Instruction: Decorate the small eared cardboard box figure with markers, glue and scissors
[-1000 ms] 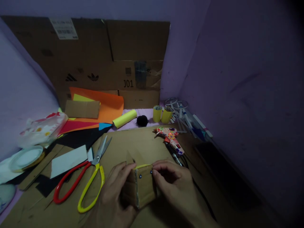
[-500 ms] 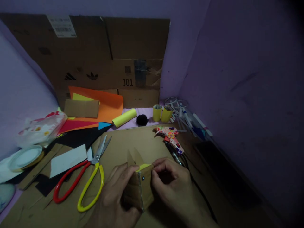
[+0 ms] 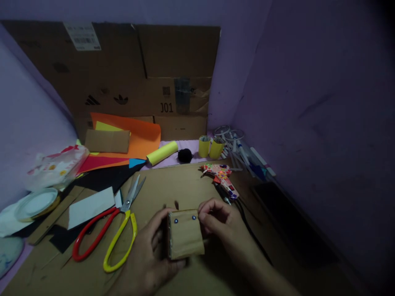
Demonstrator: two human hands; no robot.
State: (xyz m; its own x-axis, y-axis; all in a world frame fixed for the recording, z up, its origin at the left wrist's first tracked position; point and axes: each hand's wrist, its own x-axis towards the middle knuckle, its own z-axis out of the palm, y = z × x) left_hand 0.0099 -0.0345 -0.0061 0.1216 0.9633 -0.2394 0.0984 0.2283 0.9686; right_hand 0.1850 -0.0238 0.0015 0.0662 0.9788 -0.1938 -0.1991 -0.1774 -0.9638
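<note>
cardboard forms the box (image 3: 187, 238) between our hands: our left hand (image 3: 145, 248) grips its left side; our right hand (image 3: 222, 225) touches its upper right corner, whether pinching we cannot tell. scissors (image 3: 127, 203) lie to the left, a glue gun (image 3: 222, 176) beyond.

Across the upper left of the frame, a large cardboard panel (image 3: 179, 49) bearing a white label (image 3: 82, 37) stands before a purple wall (image 3: 308, 82). At middle left, a cardboard rectangle (image 3: 107, 141) overlaps an orange sheet (image 3: 145, 139), above and right of a plastic bag (image 3: 55, 168). Near the centre, a yellow roll (image 3: 162, 153) lies beside a black ball (image 3: 185, 156).
</note>
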